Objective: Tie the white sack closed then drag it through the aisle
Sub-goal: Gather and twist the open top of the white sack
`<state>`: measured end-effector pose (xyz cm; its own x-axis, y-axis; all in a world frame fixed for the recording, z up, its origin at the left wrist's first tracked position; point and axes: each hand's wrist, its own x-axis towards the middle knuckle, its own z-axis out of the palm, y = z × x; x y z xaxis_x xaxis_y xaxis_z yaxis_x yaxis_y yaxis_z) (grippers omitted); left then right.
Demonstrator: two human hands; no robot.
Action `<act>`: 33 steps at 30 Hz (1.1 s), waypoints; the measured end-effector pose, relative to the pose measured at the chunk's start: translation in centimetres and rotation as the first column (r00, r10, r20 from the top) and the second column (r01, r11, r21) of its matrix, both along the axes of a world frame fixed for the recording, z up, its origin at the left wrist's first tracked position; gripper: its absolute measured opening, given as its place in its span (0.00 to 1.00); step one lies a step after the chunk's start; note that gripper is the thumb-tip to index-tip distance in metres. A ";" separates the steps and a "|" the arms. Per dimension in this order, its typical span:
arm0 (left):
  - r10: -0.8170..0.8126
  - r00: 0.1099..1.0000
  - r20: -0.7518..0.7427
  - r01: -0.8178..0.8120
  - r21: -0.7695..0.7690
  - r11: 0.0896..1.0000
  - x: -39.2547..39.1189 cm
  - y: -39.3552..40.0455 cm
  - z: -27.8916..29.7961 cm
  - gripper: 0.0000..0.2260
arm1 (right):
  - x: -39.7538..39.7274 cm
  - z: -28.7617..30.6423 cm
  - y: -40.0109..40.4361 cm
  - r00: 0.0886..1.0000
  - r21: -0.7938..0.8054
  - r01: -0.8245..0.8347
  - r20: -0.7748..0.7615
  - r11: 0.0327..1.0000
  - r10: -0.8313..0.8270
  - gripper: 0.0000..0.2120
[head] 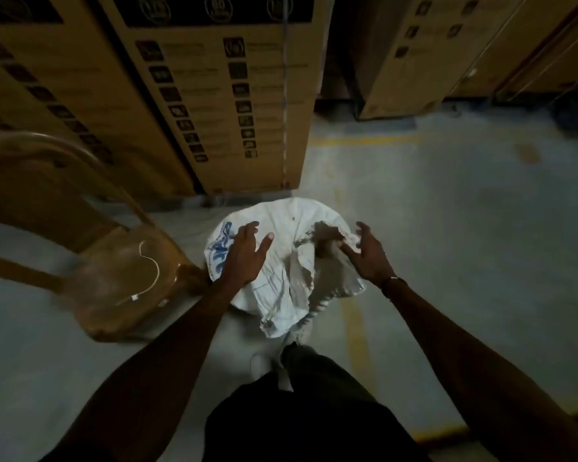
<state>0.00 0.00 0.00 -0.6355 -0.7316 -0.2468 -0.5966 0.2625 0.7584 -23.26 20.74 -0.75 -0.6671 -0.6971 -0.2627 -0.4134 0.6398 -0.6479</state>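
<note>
Currently both hands, left hand (pixel 244 253) and right hand (pixel 369 255), hover spread and holding nothing over the untied white sack (pixel 281 261), so its loose mouth could flop open before gathering.

Both hands (pixel 306 253) hover spread over the untied white sack (pixel 281 278).

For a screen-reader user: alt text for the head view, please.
Two open hands, left hand and right hand, hover over a white sack standing untied on the floor. Cardboard boxes stand behind, a brown chair at left.
</note>
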 end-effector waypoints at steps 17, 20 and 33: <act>-0.211 0.975 0.076 0.165 0.397 0.903 -4.0 0.9 -4.9 0.17 | -8.0 -1.6 -11.3 0.921 -0.225 0.352 0.258 0.908 -0.293 0.14; -0.446 0.895 0.025 0.402 0.391 0.828 -5.1 1.5 -5.0 0.15 | -8.8 -1.8 -13.1 0.788 -0.221 0.552 0.455 0.804 -0.416 0.15; -0.363 0.932 0.002 0.346 0.302 0.888 -7.9 -10.8 -4.7 0.30 | -7.7 -2.4 -14.4 0.630 -0.245 0.743 0.569 0.622 -0.528 0.10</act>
<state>-7.91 -10.79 -4.74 -0.8174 -0.3498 -0.4576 -0.5498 0.2366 0.8011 -30.94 6.36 -3.15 -0.8793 -0.2334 -0.4152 0.3609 0.2424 -0.9006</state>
